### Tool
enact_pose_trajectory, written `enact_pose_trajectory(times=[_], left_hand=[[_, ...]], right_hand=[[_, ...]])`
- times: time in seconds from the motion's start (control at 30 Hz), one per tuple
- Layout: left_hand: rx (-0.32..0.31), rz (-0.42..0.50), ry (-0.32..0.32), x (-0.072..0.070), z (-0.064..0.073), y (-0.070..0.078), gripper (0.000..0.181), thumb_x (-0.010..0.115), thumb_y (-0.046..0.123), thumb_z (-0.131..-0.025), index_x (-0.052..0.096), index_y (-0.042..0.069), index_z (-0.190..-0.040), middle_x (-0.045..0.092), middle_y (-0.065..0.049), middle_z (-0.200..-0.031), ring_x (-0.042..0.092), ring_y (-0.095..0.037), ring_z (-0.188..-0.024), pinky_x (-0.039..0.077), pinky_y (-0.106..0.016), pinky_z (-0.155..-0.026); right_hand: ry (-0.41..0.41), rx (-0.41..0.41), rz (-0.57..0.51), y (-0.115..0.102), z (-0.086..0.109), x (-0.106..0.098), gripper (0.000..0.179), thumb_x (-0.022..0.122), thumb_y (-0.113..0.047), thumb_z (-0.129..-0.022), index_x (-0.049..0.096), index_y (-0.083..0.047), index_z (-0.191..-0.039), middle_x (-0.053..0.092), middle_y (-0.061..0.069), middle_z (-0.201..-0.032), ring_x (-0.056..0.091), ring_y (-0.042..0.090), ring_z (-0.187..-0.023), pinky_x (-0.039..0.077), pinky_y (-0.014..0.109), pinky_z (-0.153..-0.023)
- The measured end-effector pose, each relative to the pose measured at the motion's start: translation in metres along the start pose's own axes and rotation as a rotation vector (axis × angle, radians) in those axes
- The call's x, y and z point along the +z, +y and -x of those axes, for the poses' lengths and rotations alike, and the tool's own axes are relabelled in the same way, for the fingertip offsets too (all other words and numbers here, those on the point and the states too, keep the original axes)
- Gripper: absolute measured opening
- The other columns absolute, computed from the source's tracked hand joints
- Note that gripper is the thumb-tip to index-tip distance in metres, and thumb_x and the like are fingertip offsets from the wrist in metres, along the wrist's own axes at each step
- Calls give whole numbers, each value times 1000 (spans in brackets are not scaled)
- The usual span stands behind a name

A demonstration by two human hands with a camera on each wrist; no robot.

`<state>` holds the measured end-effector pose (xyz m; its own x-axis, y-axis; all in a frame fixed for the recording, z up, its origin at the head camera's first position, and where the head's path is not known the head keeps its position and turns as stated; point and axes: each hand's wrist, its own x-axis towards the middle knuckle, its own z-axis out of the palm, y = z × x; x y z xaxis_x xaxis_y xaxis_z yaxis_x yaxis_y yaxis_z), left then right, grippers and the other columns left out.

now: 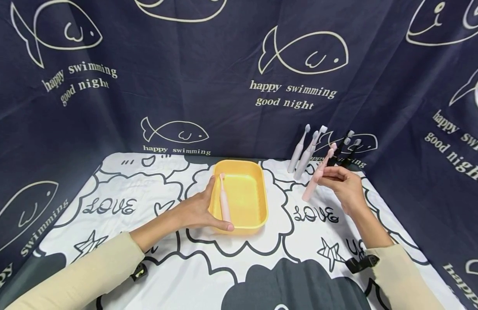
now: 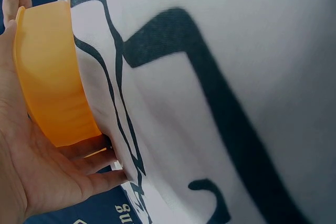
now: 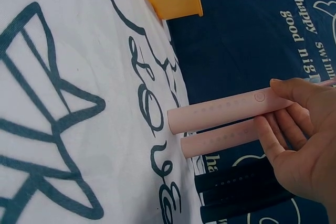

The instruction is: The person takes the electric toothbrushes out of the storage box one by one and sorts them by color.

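A yellow tray sits mid-table with a pale pink electric toothbrush lying lengthwise along its left side. My left hand rests against the tray's left side, thumb across the near corner and fingers stretched along the outer wall. Over on the right, my right hand pinches a pink electric toothbrush between thumb and fingers, its head up and handle tilted. Close behind it is a second pink toothbrush, partly hidden by my fingers.
Several white toothbrushes stand upright at the back right. Black toothbrushes stand beyond my right hand, partly covered by it. The patterned white cloth covers the table, and a dark blue curtain closes off the back and sides.
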<state>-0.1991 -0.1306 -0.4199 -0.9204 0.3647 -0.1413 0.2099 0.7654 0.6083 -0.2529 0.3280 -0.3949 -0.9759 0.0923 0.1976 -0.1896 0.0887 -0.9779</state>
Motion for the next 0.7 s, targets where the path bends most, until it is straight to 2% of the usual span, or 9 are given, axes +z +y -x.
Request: enact_pose_trajectory(times=[0.17, 0.4, 0.7], left_hand=[[-6, 4, -2, 0, 0, 0, 169, 92, 86, -68, -12, 19, -182, 37, -20, -183, 53, -34, -157, 49, -59, -123], [-9, 0, -3, 0, 0, 1, 169, 92, 86, -68, -11, 19, -182, 38, -20, -183, 55, -34, -155, 50, -58, -122], [-16, -11, 2, 0, 0, 1, 169, 92, 87, -67, -11, 19, -182, 42, -20, -181, 56, -33, -154, 52, -57, -121]], right_hand=[[-7, 9, 33, -2, 2, -1, 32, 87, 9, -93, 82, -13, -115, 84, -19, -95, 78, -3, -90, 61, 13, -84], [-19, 41, 73, 0, 8, -7, 33, 91, 4, -92, 81, -7, -121, 84, -18, -96, 79, -3, -90, 62, 14, -84], [-33, 120, 165, 3, 15, -15, 26, 92, -6, -95, 82, -12, -118, 81, -21, -93, 77, -3, -89, 62, 14, -83]])
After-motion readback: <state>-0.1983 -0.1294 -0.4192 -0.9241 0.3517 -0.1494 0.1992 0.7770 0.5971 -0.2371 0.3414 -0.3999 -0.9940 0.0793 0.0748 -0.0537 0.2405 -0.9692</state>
